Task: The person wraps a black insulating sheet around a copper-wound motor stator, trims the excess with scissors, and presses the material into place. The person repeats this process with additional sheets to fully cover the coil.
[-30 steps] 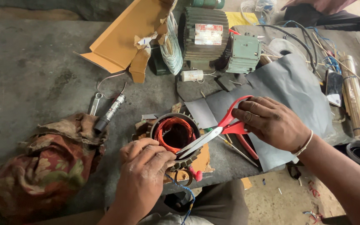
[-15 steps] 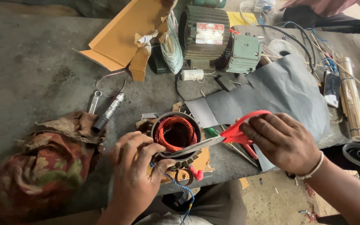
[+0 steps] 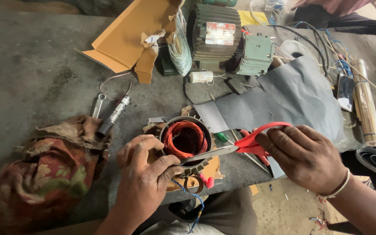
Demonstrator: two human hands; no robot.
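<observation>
The stator (image 3: 185,141) sits near the table's front edge, with the left hand (image 3: 146,178) touching its front-left rim and the scissors (image 3: 240,146) reaching it from the right, held by the right hand (image 3: 305,156). Left of the stator lies a cloth (image 3: 44,174); behind it stands a motor (image 3: 223,39), and behind-right lies a paper sheet (image 3: 292,95).

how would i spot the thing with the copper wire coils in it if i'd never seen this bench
Start at the near edge of the grey workbench, between the two hands. The left hand grips a round dark metal motor stator there, and the red-handled scissors in the right hand reach its rim. Only it has a ring of orange copper winding inside.
</observation>
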